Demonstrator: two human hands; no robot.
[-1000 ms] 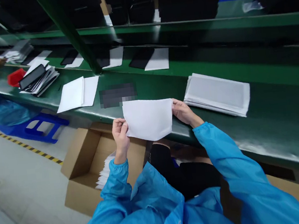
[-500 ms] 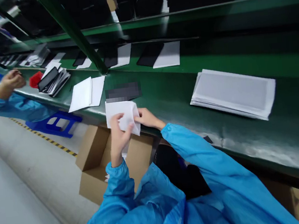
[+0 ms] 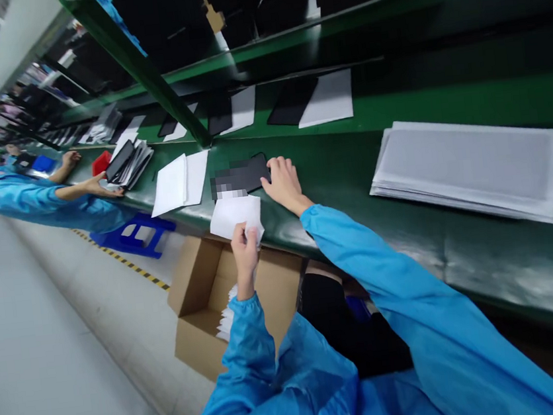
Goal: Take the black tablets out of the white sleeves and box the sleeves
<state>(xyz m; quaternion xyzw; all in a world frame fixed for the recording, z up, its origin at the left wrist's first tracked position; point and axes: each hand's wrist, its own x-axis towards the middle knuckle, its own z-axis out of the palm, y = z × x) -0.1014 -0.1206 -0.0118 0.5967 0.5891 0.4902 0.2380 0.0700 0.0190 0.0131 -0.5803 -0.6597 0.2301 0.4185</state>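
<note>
My left hand [image 3: 244, 242] pinches a small folded white sheet [image 3: 234, 215] at the near edge of the green bench [image 3: 333, 181]. Farther in, my right hand [image 3: 281, 181] lies on the bench with its fingers on the right end of a flat black device [image 3: 247, 173]. The device's left part is blurred out. Both my arms wear blue sleeves.
A stack of grey-white sheets [image 3: 472, 168] lies to the right. White sheets [image 3: 181, 182] lie left of the device. An open cardboard box [image 3: 217, 301] holding white sheets stands below the bench edge. A co-worker's hand [image 3: 99, 186] reaches a pile of black devices and papers [image 3: 126, 163] at far left. A green post [image 3: 152, 82] rises from the bench.
The white sheet went from spread between both hands to folded small in my left hand alone. My right hand let go and moved forward onto the black device.
</note>
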